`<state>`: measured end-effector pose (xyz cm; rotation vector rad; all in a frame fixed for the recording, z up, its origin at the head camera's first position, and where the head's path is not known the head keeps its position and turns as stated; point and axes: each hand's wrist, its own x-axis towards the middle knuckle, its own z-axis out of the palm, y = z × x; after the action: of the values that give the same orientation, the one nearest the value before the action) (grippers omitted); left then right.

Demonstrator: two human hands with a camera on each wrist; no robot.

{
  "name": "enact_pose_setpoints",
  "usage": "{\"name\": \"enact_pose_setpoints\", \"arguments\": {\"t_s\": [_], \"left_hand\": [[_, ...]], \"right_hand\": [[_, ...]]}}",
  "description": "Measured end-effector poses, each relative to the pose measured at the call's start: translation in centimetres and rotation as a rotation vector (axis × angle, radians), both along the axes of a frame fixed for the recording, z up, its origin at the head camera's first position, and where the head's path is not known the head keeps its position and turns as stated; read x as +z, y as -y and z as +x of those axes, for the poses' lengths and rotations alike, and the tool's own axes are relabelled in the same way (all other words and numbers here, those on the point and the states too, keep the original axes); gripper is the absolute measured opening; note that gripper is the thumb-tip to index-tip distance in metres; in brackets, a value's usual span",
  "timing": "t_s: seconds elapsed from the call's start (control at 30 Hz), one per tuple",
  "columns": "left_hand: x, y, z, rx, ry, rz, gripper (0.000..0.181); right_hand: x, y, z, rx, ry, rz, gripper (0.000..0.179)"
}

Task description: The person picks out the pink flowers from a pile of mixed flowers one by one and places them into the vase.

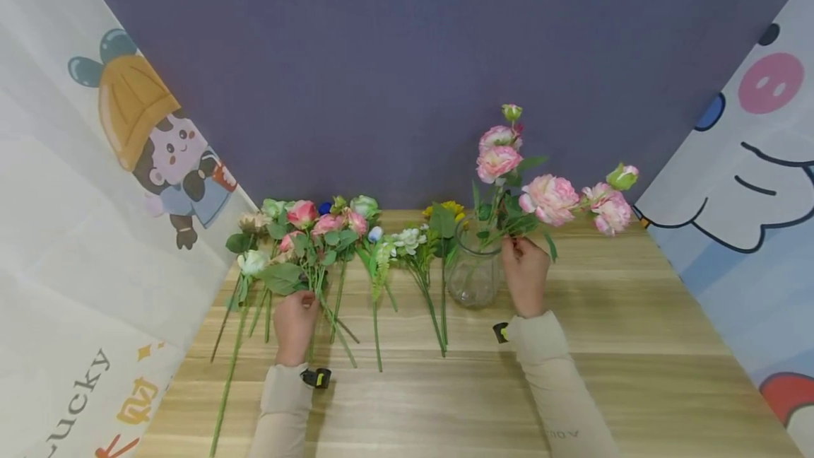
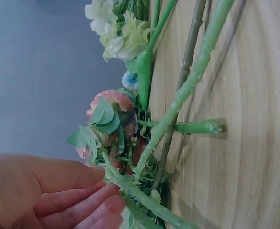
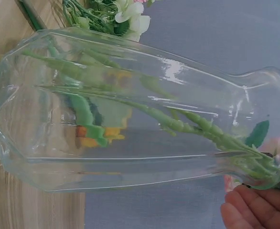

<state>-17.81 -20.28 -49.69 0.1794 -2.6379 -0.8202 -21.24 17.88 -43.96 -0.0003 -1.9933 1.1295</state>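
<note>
From where I stand, the left hand (image 1: 295,327) has a green stem (image 2: 135,191) pinched between thumb and fingers; which bloom that stem carries I can't tell. Pink roses (image 1: 302,214) crowd just beyond those fingertips, and other cut stems lie to the right of them. On the left hand's left is a pale rose (image 1: 253,262), its long stem running back past the wrist towards the table's (image 1: 407,408) near edge. To that hand's right, in turn, come a blue-tipped bud (image 1: 375,234) and some white flowers (image 1: 410,240).

The right hand (image 1: 528,278) is up at the mouth of the glass vase (image 1: 473,281), which stands upright just to its left. Its fingers are bent in beside the rim, among stem and leaves; whether they actually grip a stem I can't tell. Pink peonies (image 1: 550,200) rise above this hand and lean out to its right, with stems running down inside the glass. Beyond the vase, left of the right hand, a yellow flower (image 1: 453,209) shows behind a broad leaf.
</note>
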Motion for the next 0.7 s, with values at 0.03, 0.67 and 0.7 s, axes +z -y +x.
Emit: {"name": "enact_pose_setpoints", "arguments": {"t_s": [0.03,0.67,0.7], "left_hand": [[0.00,0.01,0.01,0.000,0.005,-0.005,0.013],[0.07,0.12,0.31,0.012,0.080,-0.035,0.012],[0.05,0.14,0.28,0.014,0.086,-0.034,0.019]], "right_hand": [[0.01,-0.02,0.02,0.001,0.010,-0.004,0.033],[0.14,-0.24,0.43,0.039,0.084,-0.064,0.028],[0.13,-0.28,0.43,0.041,0.085,-0.071,0.027]]}}
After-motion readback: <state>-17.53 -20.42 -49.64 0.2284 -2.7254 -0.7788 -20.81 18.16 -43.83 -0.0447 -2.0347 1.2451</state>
